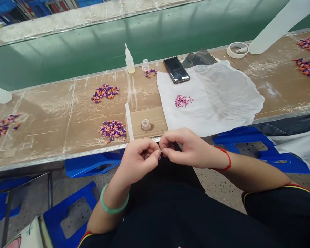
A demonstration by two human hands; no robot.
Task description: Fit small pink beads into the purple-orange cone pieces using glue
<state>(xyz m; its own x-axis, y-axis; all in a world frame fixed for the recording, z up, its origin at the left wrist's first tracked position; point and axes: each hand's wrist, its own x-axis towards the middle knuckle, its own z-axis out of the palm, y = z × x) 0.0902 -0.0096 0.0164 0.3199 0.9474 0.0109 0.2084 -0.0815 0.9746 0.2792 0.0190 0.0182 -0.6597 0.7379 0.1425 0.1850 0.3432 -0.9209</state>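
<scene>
My left hand (141, 160) and my right hand (186, 148) meet at their fingertips just in front of the table's near edge. Both are closed in a pinch. A speck of pink shows by the left thumb, but whatever the fingers hold is too small and hidden to name. Just beyond the hands, a small clear pot (145, 124) sits on a piece of cardboard (157, 117), beside a white strip (129, 120). Tiny pink pieces (183, 101) lie heaped on a white cloth (217, 100). To the left is a pile of small purple and orange pieces (112, 131).
Farther back are another purple-orange pile (105, 93), a dropper bottle (129, 60), a small clear jar (145, 64) and a phone (176, 70). A tape roll (229, 53) lies at the back right. Beyond the brown tabletop (46, 113) runs a green surface (93, 51). Blue stools (67, 213) stand below.
</scene>
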